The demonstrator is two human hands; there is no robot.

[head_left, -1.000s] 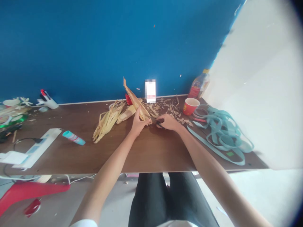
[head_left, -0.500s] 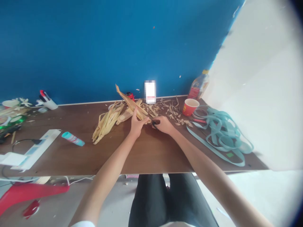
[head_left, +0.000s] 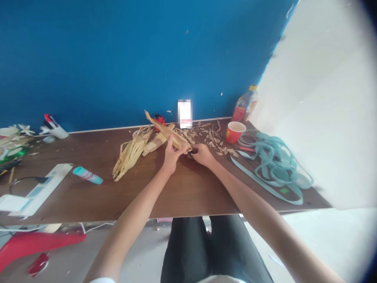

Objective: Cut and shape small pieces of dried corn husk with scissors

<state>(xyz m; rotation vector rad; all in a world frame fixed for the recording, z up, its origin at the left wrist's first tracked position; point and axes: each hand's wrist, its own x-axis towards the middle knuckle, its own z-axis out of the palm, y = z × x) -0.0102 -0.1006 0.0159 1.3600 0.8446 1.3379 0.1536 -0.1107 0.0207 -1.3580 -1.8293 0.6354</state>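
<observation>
My left hand (head_left: 171, 157) is closed on a long dry corn husk (head_left: 165, 129), its pointed end reaching up and left and its other end near my right hand. My right hand (head_left: 204, 155) is closed around what look like black-handled scissors (head_left: 193, 152), mostly hidden by the fingers, at the husk's lower right end. Both hands are close together above the table. A bundle of dry husks (head_left: 131, 153) lies to the left, and another pale husk (head_left: 156, 144) lies beneath the held one. Small husk scraps (head_left: 214, 137) are scattered behind my right hand.
Against the blue wall stands a phone (head_left: 185, 114) with a blurred screen. On the right are a red paper cup (head_left: 235, 133), a bottle (head_left: 244, 105) and tangled teal ribbon (head_left: 277, 165). Leftward lie a glue stick (head_left: 87, 175), a power strip (head_left: 44, 190) and a pen cup (head_left: 59, 132).
Both hands and the held husk have shifted slightly right over the table, and the husk's raised tip is a little lower. The whole view has moved slightly.
</observation>
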